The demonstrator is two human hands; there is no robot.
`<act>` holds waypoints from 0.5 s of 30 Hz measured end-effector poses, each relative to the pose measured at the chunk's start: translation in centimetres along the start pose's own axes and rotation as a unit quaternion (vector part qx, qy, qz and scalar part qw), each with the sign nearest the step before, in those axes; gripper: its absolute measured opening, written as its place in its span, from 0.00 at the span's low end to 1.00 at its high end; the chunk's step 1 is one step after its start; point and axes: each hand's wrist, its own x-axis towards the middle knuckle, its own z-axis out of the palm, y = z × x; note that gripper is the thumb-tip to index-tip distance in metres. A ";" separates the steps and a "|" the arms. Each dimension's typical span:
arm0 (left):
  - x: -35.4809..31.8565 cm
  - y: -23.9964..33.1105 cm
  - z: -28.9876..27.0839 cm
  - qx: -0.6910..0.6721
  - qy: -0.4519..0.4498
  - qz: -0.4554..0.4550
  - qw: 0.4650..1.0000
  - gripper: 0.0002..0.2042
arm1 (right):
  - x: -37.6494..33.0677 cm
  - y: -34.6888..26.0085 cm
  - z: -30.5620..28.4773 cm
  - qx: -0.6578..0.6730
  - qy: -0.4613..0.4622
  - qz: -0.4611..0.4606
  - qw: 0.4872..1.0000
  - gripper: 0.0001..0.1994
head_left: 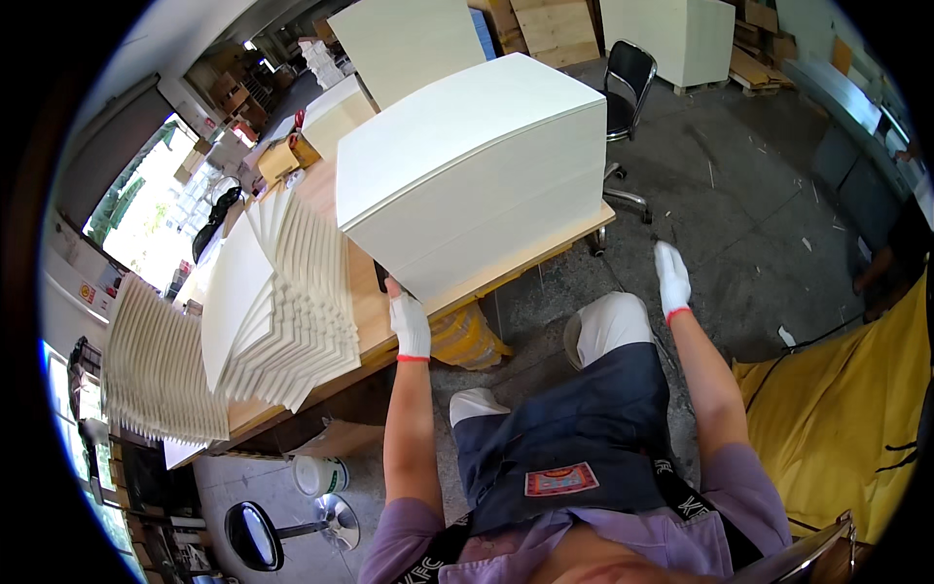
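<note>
My left hand, in a white glove with a red cuff and bare fingertips, is at the table edge, beside the lower corner of a tall stack of white sheets. It is closed on a small black flat thing, mostly hidden, whose kind I cannot make out. Out to the right, over the floor, my right hand hangs with its gloved fingers stretched out and nothing in it. Left of the tall stack, fanned, stepped piles of cream sheets lie on the wooden table.
More fanned sheets lie at the table's left end. A black chair stands behind the stack. Under the table are a yellow wrapped bundle and a white bucket. A stool stands lower left; a yellow cloth hangs at right.
</note>
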 end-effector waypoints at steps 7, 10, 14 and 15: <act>0.9 -0.9 2.7 -0.033 0.054 -0.068 0.996 0.36 | 8.4 -5.2 10.6 0.144 0.042 0.005 0.989 0.36; -0.5 -0.4 2.9 -0.031 0.061 -0.082 0.994 0.36 | 8.9 -5.2 15.0 0.044 0.120 0.068 0.989 0.41; -0.9 -0.2 3.8 -0.026 0.064 -0.079 0.994 0.37 | 11.4 -3.8 14.7 0.078 0.102 0.069 0.989 0.41; -1.1 -0.5 4.3 -0.023 0.060 -0.069 0.996 0.37 | 12.0 -3.3 14.4 0.087 0.095 0.059 0.990 0.40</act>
